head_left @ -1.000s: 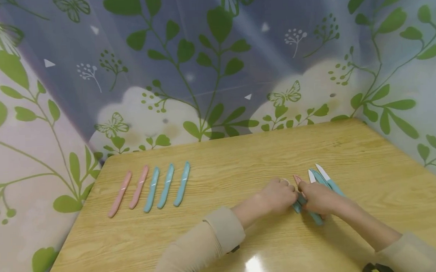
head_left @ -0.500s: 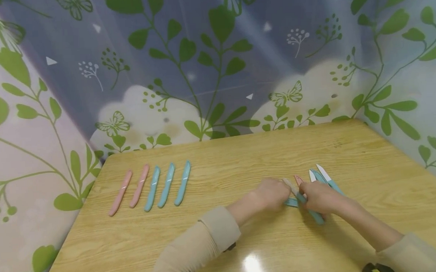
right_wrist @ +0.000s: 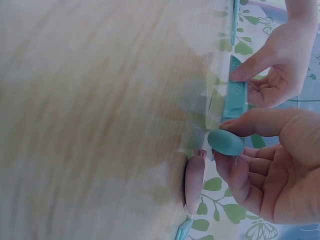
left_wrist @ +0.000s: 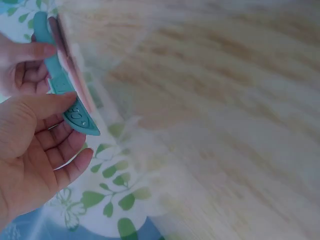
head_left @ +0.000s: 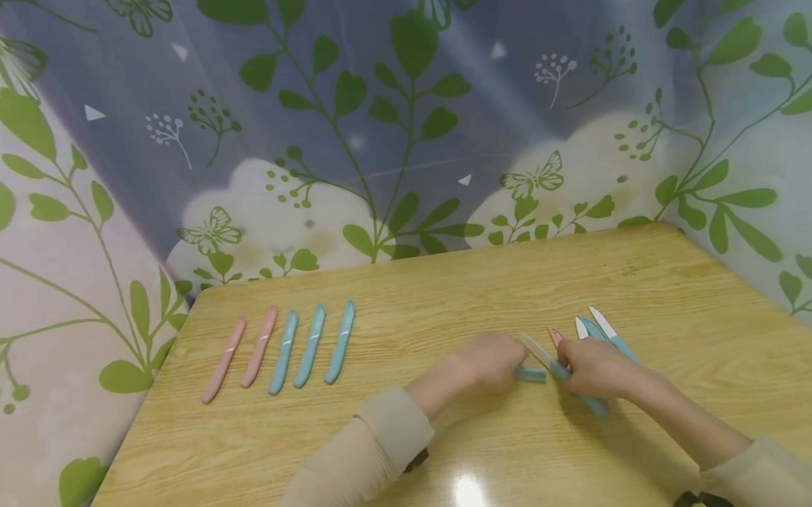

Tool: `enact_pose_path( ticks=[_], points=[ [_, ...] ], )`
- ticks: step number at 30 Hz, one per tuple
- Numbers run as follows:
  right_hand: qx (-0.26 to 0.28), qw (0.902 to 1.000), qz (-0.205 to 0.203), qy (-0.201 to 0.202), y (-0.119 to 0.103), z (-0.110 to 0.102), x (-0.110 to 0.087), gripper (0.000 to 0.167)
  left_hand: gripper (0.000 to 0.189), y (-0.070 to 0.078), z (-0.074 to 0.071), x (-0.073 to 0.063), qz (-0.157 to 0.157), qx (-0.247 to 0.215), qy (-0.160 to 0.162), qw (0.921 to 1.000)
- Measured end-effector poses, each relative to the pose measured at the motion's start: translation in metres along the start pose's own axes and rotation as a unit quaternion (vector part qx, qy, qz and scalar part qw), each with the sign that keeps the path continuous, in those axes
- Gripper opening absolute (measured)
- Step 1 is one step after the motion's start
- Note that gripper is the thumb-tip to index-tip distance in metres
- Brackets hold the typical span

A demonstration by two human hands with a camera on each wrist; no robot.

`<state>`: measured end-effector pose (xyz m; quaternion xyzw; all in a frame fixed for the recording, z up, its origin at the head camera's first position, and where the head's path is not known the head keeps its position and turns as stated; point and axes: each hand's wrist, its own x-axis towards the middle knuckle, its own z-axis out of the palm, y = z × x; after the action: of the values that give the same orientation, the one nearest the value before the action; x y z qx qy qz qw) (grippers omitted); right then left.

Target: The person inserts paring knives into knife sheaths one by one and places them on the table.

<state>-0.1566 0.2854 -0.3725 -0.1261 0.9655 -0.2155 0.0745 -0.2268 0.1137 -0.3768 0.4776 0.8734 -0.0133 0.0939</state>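
My right hand [head_left: 591, 366] pinches the teal handle [head_left: 595, 405] of a small knife whose pale blade [head_left: 536, 347] is bare and points up-left. Just left of that blade, my left hand [head_left: 495, 359] pinches a teal knife sheath [head_left: 532, 374] between thumb and fingers. In the left wrist view the sheath [left_wrist: 80, 116] shows raised lettering, and its far end overlaps the knife. The right wrist view shows the rounded butt of the handle [right_wrist: 226, 143] between thumb and fingers. A pink knife [right_wrist: 195, 185] lies beside it on the table, partly hidden by the right hand in the head view.
Beyond my right hand lie a bare white blade [head_left: 581, 327], a teal sheath [head_left: 591, 328] and a teal-handled knife [head_left: 626, 348] with its white blade uncovered. At left, two pink knives [head_left: 224, 360] and three teal knives [head_left: 312, 344] lie in a row on the wooden table [head_left: 408, 306].
My left hand has moved left with the teal sheath, drawing it off the knife and baring the blade. The right hand has stayed nearly in place, gripping the handle.
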Motion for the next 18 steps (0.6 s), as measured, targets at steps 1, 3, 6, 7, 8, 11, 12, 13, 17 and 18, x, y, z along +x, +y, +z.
enact_pose_path(
  ticks=[1,3,6,7,8,11,12,13,17,18],
  points=[
    [0.0,1.0,0.001,0.001,0.0,0.0,0.0,0.006,0.015,-0.002,-0.001,-0.001,-0.001,-0.006,0.007,1.0],
    [0.001,1.0,0.003,0.002,-0.001,0.0,0.0,0.006,0.013,-0.007,-0.003,-0.003,-0.002,-0.012,0.02,0.9997],
    [0.0,1.0,0.004,0.005,-0.002,-0.001,0.0,0.006,0.012,-0.015,-0.006,-0.007,-0.003,-0.031,0.032,0.999],
    [0.002,1.0,0.002,0.006,-0.002,-0.001,0.001,0.008,0.011,-0.018,-0.007,-0.008,-0.005,-0.039,0.033,0.9987],
    [0.002,1.0,0.0,0.008,-0.002,-0.001,0.001,0.01,0.011,-0.02,-0.008,-0.01,-0.007,-0.045,0.035,0.9984],
    [0.004,0.9998,-0.013,0.018,-0.001,-0.001,0.001,0.014,0.008,-0.028,-0.011,-0.014,-0.014,-0.066,0.047,0.9966],
    [0.005,0.9996,-0.018,0.02,0.0,-0.001,0.001,0.015,0.008,-0.03,-0.011,-0.016,-0.017,-0.07,0.053,0.996],
    [0.006,0.9995,-0.021,0.023,0.0,-0.001,0.001,0.016,0.007,-0.033,-0.012,-0.017,-0.019,-0.077,0.059,0.9951],
    [-0.003,0.9992,-0.022,0.033,0.002,-0.003,0.001,0.02,0.011,-0.045,-0.014,-0.022,-0.034,-0.118,0.08,0.9893],
    [-0.004,0.9992,-0.019,0.034,0.002,-0.003,0.001,0.021,0.012,-0.049,-0.014,-0.023,-0.037,-0.132,0.085,0.9869]
  ],
)
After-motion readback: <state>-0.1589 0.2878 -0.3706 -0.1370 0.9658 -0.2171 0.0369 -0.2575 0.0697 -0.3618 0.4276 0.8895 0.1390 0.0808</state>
